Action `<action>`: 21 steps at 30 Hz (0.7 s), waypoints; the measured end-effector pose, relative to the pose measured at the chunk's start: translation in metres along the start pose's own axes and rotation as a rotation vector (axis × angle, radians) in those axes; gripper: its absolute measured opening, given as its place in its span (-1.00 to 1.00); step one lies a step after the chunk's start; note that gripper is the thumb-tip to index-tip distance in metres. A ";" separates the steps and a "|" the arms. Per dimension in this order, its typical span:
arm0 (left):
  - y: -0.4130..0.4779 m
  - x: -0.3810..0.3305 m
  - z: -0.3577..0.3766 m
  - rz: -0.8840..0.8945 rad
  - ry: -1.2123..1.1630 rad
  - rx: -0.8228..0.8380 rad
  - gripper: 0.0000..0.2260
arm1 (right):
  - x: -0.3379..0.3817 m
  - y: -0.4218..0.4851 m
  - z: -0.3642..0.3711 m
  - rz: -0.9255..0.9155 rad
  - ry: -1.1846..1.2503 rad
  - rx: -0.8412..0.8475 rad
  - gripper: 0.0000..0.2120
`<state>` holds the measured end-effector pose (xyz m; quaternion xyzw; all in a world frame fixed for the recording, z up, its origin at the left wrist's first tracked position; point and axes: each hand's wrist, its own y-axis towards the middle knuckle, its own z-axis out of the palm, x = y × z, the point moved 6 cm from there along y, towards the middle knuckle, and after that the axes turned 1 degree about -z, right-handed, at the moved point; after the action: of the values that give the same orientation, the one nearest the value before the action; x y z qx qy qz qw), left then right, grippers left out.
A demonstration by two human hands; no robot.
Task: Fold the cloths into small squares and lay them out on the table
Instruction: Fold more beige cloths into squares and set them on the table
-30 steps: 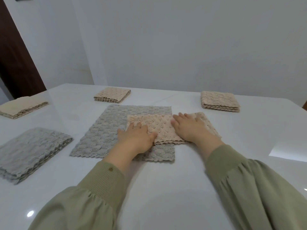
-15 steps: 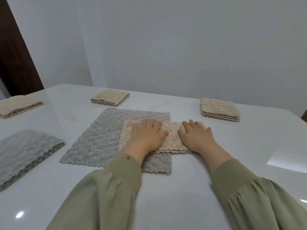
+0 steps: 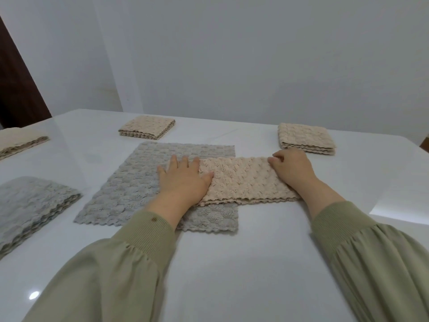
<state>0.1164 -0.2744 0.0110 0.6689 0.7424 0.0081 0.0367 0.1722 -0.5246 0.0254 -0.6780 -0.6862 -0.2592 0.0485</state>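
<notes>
left hand (image 3: pixel 185 182), right hand (image 3: pixel 292 169) moved apart | beige cloth (image 3: pixel 241 180) long axis left-right

Folded strip (image 3: pixel 243 180) overlaps the spread cloth (image 3: pixel 139 182) at its right; behind lie a left square (image 3: pixel 146 127) and a right square (image 3: pixel 306 139)

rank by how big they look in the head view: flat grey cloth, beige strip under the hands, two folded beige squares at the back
1. flat grey cloth
2. beige strip
3. back-right folded square and back-centre folded square look about alike, so tied
</notes>
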 end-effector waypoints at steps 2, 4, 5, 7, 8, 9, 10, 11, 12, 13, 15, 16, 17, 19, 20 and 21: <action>-0.003 -0.007 -0.010 0.044 0.075 -0.135 -0.43 | -0.004 0.001 0.005 0.050 -0.128 0.090 -0.60; -0.007 -0.016 -0.021 0.106 0.076 -0.256 -0.46 | -0.004 0.003 0.006 0.065 -0.148 0.112 -0.57; -0.008 -0.019 -0.024 0.131 0.049 -0.271 -0.46 | -0.004 0.003 0.005 0.067 -0.137 0.108 -0.57; -0.009 -0.024 -0.020 0.164 -0.012 -0.208 -0.43 | -0.006 0.004 0.005 0.087 -0.116 0.113 -0.55; -0.008 -0.026 -0.015 0.172 -0.027 -0.147 -0.40 | -0.008 0.005 0.006 0.098 -0.113 0.123 -0.53; -0.008 -0.026 -0.010 0.175 -0.032 -0.086 -0.37 | -0.009 0.005 0.007 0.103 -0.115 0.129 -0.53; -0.007 -0.025 -0.005 0.173 -0.030 -0.036 -0.35 | -0.010 0.006 0.007 0.102 -0.113 0.124 -0.54; -0.006 -0.024 -0.002 0.169 -0.024 -0.002 -0.33 | -0.009 0.006 0.006 0.098 -0.092 0.112 -0.58; -0.005 -0.023 0.000 0.168 -0.018 0.022 -0.32 | -0.009 0.005 0.005 0.092 -0.032 0.098 -0.65; -0.004 -0.023 0.000 0.170 -0.014 0.037 -0.31 | -0.007 0.003 0.004 0.084 0.067 0.089 -0.74; -0.003 -0.024 0.000 0.168 -0.015 0.053 -0.29 | -0.001 -0.001 0.002 0.054 0.268 0.082 -0.87; -0.003 -0.024 -0.001 0.164 -0.019 0.056 -0.28 | 0.004 -0.003 -0.001 0.030 0.326 0.069 -0.90; -0.003 -0.024 -0.001 0.158 -0.026 0.054 -0.28 | 0.009 -0.005 -0.006 0.010 0.374 0.047 -0.89; -0.004 -0.023 -0.003 0.149 -0.051 0.035 -0.26 | 0.021 -0.007 -0.019 -0.003 0.499 -0.002 -0.84; -0.004 -0.023 -0.005 0.147 -0.075 0.019 -0.24 | 0.028 -0.009 -0.028 -0.003 0.563 -0.018 -0.81; -0.004 -0.023 -0.008 0.146 -0.113 0.003 -0.21 | 0.036 -0.011 -0.037 -0.017 0.610 -0.025 -0.78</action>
<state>0.1141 -0.2977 0.0196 0.7208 0.6882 -0.0282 0.0770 0.1488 -0.5069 0.0688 -0.5638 -0.6423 -0.4596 0.2418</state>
